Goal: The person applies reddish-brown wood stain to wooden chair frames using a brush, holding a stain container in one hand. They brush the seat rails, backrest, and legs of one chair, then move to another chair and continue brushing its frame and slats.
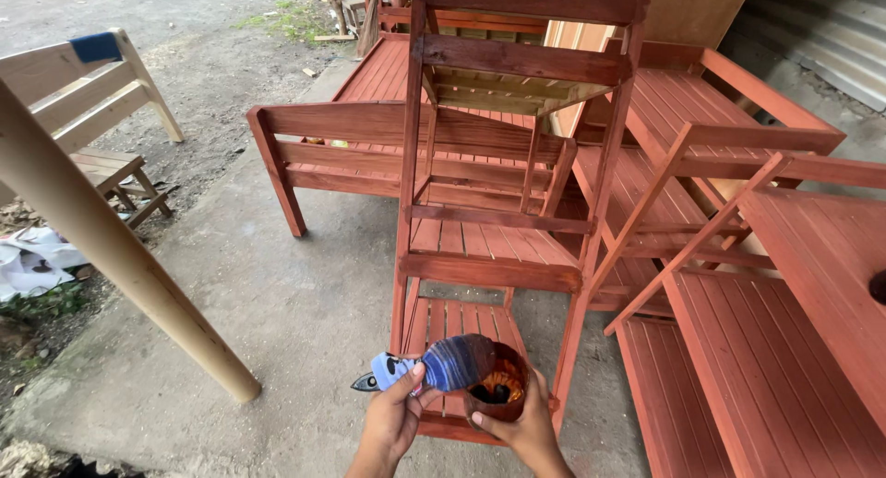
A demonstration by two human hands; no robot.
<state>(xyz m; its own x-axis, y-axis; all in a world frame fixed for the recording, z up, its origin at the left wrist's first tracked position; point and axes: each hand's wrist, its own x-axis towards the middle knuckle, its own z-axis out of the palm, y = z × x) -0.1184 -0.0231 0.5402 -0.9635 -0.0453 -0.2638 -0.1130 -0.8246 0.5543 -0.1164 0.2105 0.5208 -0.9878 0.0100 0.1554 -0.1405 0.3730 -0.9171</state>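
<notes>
Most nearby furniture, the upturned chair (503,210) included, already looks red-stained; left hand (392,423) fingers pinch a wrapped brush (443,365), right hand (524,429) fingers cup the stain cup (498,390).

left hand (395,415) gripping, right hand (524,429) cupped — both raised

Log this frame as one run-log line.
left hand: grips cloth-wrapped brush | right hand: holds stain cup | brush over cup | ahead: red-stained chair

Red-brown stained chair (503,210) at 12 o'clock; blue striped cloth (443,364) over an orange-stained cup (498,390) at 6 o'clock.
</notes>
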